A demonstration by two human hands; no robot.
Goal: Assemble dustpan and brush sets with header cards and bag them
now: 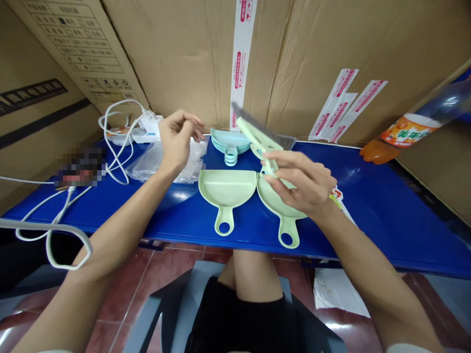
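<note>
Cables and bags are crowded together at frame left; a tilted bottle is seen at upper right. Blue pans are stacked behind two green pans at centre, one partly hidden. The blue table is backed by cardboard. At upper centre, a pale green, dark-bristled brush is gripped by the right hand; the left hand is held loosely curled.

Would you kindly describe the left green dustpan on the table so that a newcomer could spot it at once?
On the blue table, near its front edge, the left dustpan lies beside its twin, both pale green, ringed handles toward the person. It is fully visible, whereas the right hand partly hides its twin, and the stacked dustpans behind are light blue.
</note>
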